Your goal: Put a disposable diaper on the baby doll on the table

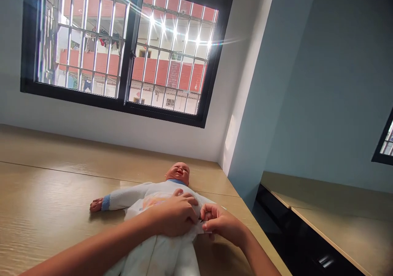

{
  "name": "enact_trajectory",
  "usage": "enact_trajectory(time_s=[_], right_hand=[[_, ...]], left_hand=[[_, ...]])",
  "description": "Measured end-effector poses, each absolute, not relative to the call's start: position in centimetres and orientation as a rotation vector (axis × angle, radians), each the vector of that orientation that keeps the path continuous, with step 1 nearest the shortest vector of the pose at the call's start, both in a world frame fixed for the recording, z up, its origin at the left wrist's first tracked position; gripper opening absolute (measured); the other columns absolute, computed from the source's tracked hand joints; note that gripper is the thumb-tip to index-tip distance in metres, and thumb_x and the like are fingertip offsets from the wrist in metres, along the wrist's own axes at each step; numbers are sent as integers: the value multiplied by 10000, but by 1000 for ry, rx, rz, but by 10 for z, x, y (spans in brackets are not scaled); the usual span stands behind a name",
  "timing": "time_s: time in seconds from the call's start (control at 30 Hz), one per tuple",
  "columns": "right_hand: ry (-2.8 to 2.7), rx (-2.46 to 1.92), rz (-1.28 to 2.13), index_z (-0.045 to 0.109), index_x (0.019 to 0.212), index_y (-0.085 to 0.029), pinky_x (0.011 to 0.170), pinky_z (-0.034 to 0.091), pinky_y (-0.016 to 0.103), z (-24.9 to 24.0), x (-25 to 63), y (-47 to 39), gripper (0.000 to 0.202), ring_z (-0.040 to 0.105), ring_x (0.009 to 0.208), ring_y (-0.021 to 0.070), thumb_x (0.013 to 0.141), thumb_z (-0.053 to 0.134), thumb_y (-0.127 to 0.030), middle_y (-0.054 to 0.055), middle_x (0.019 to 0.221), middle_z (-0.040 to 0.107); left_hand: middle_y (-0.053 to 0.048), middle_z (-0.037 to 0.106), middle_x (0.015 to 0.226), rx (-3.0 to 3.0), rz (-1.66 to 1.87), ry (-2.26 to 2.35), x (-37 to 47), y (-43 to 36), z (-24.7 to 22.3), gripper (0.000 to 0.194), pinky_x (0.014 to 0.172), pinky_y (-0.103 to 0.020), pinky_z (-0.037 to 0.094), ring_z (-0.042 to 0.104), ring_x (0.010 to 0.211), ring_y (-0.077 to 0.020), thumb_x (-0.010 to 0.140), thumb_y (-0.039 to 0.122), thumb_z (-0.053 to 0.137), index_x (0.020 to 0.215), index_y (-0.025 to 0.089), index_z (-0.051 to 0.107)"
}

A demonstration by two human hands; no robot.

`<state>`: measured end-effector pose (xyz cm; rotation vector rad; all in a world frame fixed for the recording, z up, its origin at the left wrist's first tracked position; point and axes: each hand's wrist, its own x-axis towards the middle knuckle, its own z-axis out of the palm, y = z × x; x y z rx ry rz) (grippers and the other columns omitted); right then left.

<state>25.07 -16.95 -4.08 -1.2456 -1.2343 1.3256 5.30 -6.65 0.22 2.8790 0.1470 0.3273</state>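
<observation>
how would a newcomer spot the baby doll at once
Find the large black-framed window with metal bars, then the pale wooden table below. The bald baby doll in white clothes lies there face up, the person's bare left hand over its middle. Its blue collar and cuff set it apart from hand and wood.

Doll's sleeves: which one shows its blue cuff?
The sleeve on the picture's left: its blue cuff meets the doll's bare hand. The other sleeve runs behind the person's right hand, with no cuff visible.

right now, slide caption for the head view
Left hand on a clothed doll lying on a table, right hand at the doll's side, barred window behind.
</observation>
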Motion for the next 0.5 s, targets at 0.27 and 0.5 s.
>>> enact_trajectory(time_s=[0.27, 0.5], right_hand=[[-1145, -1218, 1390, 518, 779, -183, 435, 358, 163, -39, 252, -175, 339, 579, 475, 81, 549, 765, -155, -58, 600, 625], [-1084, -1188, 1341, 485, 767, -199, 395, 297, 170, -46, 265, -171, 399, 555, 440, 81, 516, 795, -179, -73, 608, 594]], left_hand=[[-19, 642, 1054, 2972, 349, 265, 68, -60, -19, 125, 1017, -558, 286, 509, 1073, -271, 709, 371, 702, 745, 265, 757], [21, 630, 1239, 2941, 278, 309, 65, -55, -12, 102, 980, -501, 320, 489, 1086, -256, 593, 260, 687, 674, 257, 749]])
